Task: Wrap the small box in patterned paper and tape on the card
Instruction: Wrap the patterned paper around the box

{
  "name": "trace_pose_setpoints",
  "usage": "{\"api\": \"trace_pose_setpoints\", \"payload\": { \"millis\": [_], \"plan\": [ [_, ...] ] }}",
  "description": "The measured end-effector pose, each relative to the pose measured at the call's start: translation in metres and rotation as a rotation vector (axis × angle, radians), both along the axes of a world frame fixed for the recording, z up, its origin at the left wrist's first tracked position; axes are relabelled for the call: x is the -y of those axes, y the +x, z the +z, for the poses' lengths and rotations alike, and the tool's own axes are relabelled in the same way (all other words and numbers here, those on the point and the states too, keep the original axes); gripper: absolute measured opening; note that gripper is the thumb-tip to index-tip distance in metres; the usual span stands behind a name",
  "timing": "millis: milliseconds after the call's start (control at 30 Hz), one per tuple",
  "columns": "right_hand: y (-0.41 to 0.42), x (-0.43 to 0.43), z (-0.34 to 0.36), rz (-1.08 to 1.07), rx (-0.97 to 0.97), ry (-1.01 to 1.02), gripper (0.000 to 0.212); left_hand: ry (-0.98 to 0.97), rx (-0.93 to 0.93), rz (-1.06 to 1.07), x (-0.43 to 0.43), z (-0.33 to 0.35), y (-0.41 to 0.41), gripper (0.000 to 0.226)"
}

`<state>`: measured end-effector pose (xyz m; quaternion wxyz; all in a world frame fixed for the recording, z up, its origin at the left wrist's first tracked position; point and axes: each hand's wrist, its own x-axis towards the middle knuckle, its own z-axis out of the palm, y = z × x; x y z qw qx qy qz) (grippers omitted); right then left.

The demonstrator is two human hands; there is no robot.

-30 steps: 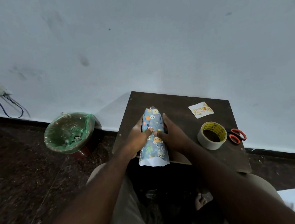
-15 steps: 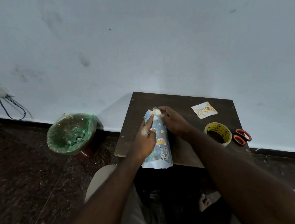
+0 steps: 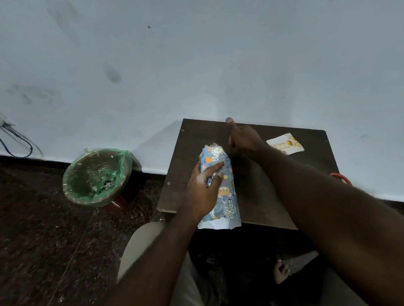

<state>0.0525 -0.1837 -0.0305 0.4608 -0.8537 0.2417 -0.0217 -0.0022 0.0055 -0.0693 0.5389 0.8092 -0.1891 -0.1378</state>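
The left hand (image 3: 203, 189) lies over the long parcel of blue wrapping paper printed with cartoon animals (image 3: 227, 199), its fingers (image 3: 213, 168) stretched fairly flat across the top. They press rather than clutch, probably to keep the overlapped paper from springing open. The small box itself is hidden; it is presumably inside this tube of paper. The parcel rests lengthwise on the dark brown wooden table (image 3: 192, 139). Its far end is crumpled to a point, and its near end is unfolded, showing the white underside past the table's front edge.

The right hand (image 3: 242, 140) hovers just beyond the parcel's far end, clear of the paper. It is blurred: one finger reaches toward the table's far edge, and whether the others pinch anything cannot be told.

The white birthday card with gold balloons (image 3: 285, 144) lies flat near the far right corner, within reach but out of the folding space. Neither end is closed yet, so the card's turn looks some way off.
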Motion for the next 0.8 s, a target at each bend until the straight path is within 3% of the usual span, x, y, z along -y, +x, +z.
{"api": "trace_pose_setpoints", "payload": {
  "millis": [67, 167, 300, 500, 667, 800],
  "plan": [
    [-0.002, -0.007, -0.004, 0.098, -0.024, 0.101, 0.067, 0.022, 0.023, 0.014, 0.000, 0.000, 0.000, 0.034],
    [-0.005, -0.019, -0.011, 0.247, -0.119, 0.195, 0.069, 0.093, -0.014, 0.032, 0.000, 0.005, 0.002, 0.059],
    [-0.005, -0.012, -0.009, 0.222, -0.121, 0.213, 0.070, 0.111, -0.024, -0.011, -0.001, 0.007, 0.002, 0.066],
    [0.003, -0.005, 0.000, 0.223, -0.113, -0.140, 0.077, 0.130, -0.005, -0.077, -0.002, 0.007, 0.005, 0.054],
    [0.001, 0.002, 0.000, 0.336, -0.211, -0.197, 0.083, 0.117, -0.011, -0.143, -0.005, 0.010, 0.007, 0.051],
    [-0.001, 0.018, -0.003, 0.341, -0.213, -0.405, 0.079, 0.124, -0.033, -0.206, -0.007, 0.008, 0.011, 0.048]
  ]
}}
